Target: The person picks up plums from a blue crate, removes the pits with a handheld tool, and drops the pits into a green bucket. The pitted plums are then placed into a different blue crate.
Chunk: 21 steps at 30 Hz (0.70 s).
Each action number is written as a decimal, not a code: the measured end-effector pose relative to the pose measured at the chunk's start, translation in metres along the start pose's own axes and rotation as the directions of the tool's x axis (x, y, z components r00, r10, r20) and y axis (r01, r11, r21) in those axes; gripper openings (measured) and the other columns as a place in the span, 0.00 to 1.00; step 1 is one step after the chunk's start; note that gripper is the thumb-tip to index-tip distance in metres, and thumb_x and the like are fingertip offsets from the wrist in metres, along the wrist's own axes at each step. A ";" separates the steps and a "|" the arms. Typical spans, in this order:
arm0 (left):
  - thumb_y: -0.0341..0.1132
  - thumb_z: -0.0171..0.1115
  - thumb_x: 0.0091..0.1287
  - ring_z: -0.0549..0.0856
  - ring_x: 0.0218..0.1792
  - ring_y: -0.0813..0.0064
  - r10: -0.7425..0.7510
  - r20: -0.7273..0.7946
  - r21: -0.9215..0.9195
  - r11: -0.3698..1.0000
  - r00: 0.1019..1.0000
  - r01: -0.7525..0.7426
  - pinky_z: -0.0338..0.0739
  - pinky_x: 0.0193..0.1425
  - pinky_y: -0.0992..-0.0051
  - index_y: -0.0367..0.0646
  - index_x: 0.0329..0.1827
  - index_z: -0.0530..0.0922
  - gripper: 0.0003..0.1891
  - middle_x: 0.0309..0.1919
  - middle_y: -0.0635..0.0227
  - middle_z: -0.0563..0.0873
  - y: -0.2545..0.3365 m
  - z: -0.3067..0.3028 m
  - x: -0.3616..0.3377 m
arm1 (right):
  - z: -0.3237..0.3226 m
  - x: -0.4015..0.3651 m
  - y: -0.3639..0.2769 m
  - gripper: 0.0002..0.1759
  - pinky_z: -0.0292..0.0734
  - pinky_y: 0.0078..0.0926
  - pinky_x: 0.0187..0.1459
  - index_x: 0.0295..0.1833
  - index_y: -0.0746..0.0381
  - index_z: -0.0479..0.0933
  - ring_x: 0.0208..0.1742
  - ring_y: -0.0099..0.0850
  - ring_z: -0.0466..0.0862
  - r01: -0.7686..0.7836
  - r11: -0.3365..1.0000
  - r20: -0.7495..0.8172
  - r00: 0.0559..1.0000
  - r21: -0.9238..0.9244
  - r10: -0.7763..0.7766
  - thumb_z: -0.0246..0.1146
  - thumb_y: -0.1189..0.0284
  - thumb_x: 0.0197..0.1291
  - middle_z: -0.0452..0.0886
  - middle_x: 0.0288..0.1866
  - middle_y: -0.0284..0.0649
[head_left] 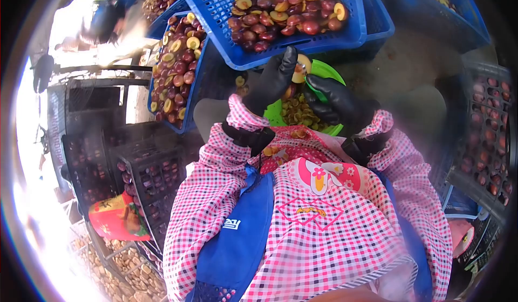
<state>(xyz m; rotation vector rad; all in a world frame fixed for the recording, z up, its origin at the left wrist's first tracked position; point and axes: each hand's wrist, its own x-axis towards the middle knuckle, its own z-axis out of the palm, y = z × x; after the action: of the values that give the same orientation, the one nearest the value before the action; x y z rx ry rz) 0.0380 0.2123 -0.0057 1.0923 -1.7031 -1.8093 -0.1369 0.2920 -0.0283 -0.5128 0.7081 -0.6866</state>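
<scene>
A halved plum (301,69) with pale yellow flesh is between my two black-gloved hands. My left hand (279,78) has its fingers closed on the plum from the left side. In my right hand (334,101) is a tool with a green handle (317,84), its tip at the plum's cut face. Below the hands a bright green basin (334,74) holds plum pits and scraps (302,113). Just beyond the hands, a blue crate (237,59) carries many halved plums (280,16).
Another blue crate (189,119) of halved plums stands at the left. Black crates of whole plums are at the lower left (137,167) and right (475,180). A red bag (116,218) lies by the left crates. Part of a person (102,21) shows at the upper left.
</scene>
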 end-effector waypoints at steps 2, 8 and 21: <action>0.58 0.44 0.75 0.78 0.36 0.85 0.230 -0.133 0.047 0.973 0.964 -0.225 0.74 0.43 0.80 0.40 0.47 0.77 0.27 0.35 0.72 0.81 -0.012 0.009 -0.002 | -0.001 0.002 0.007 0.24 0.50 0.18 0.11 0.33 0.57 0.70 0.08 0.18 0.56 -0.129 0.912 0.318 0.948 0.390 -0.002 0.47 0.49 0.72 0.59 0.12 0.27; 0.60 0.37 0.75 0.82 0.40 0.78 0.119 -0.063 -0.462 0.877 0.991 -0.134 0.78 0.49 0.76 0.38 0.51 0.75 0.31 0.39 0.67 0.83 -0.010 0.024 -0.002 | -0.007 0.013 0.014 0.25 0.50 0.17 0.10 0.33 0.58 0.70 0.07 0.19 0.56 -0.095 0.899 0.479 0.867 0.428 -0.136 0.46 0.48 0.72 0.58 0.10 0.27; 0.57 0.56 0.67 0.86 0.31 0.50 0.231 -0.446 0.779 0.577 0.865 0.247 0.78 0.36 0.56 0.42 0.41 0.79 0.24 0.28 0.51 0.85 -0.021 -0.036 -0.040 | -0.016 0.013 0.008 0.25 0.58 0.18 0.14 0.40 0.59 0.75 0.11 0.19 0.63 0.167 0.971 0.005 0.986 -0.172 -0.169 0.47 0.48 0.72 0.69 0.17 0.30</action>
<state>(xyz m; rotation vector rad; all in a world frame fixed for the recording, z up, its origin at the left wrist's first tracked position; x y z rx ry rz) 0.0942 0.2231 -0.0139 1.7293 -2.1862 -0.4866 -0.1386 0.2850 -0.0495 -0.7352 0.7428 -0.7907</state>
